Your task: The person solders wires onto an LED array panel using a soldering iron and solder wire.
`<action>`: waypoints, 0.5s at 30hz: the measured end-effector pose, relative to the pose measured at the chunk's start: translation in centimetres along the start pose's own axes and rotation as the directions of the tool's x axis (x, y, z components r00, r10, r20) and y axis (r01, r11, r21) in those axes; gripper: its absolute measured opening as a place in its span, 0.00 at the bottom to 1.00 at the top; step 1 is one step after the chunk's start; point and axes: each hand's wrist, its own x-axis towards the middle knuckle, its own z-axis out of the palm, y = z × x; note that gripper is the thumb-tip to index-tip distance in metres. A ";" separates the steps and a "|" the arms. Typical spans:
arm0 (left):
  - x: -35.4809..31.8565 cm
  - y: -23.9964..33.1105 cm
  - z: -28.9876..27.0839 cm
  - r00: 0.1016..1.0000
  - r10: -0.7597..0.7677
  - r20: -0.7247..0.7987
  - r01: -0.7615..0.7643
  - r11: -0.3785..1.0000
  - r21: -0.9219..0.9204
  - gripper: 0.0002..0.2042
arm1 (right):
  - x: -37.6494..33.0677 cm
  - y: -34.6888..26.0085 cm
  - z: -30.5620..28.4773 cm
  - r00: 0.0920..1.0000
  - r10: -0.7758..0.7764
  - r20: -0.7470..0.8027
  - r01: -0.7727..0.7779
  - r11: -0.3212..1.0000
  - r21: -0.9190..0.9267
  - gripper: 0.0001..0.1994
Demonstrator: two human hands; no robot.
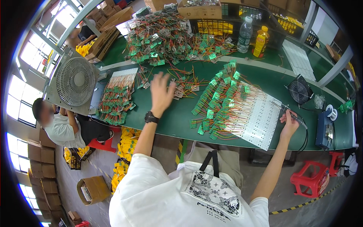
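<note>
My left hand (162,94), a black watch on its wrist, reaches over the green bench with fingers spread and nothing visibly held. It is nearest to a loose scatter of small wired circuit boards (185,87). My right hand (289,123) is closed around a soldering iron (298,119), its thin tip pointing left over a white perforated panel (261,119). Rows of green circuit boards (215,100) with red and yellow wires lie along that panel's left side. Another panel (123,75) with wired green boards (116,100) lies left of my left hand.
A tall heap of wired boards (159,39) covers the back of the bench (166,126). Behind stand a clear bottle (245,34) and a yellow bottle (261,42). A large fan (75,81) stands left; a small black fan (299,90) and blue box (324,130) sit right. Another person (62,128) sits left.
</note>
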 end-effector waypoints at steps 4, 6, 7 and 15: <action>1.0 -9.3 0.2 0.964 -0.195 -0.182 0.255 0.869 0.423 0.22 | -0.2 -0.2 0.6 1.000 0.005 0.024 -0.006 0.999 0.042 0.10; 0.6 -12.7 0.5 0.975 -0.190 -0.118 0.223 0.856 0.467 0.22 | 0.1 -0.1 0.8 0.999 -0.020 0.048 0.018 0.999 0.038 0.10; 0.4 -13.0 0.5 0.978 -0.205 -0.024 0.199 0.903 0.380 0.22 | 0.2 0.1 0.6 0.999 -0.022 0.045 0.020 0.999 0.040 0.10; -3.0 -8.1 -0.1 0.990 -0.113 0.083 0.093 0.971 0.222 0.21 | 0.1 0.3 0.1 0.998 -0.042 0.044 0.041 0.999 0.014 0.09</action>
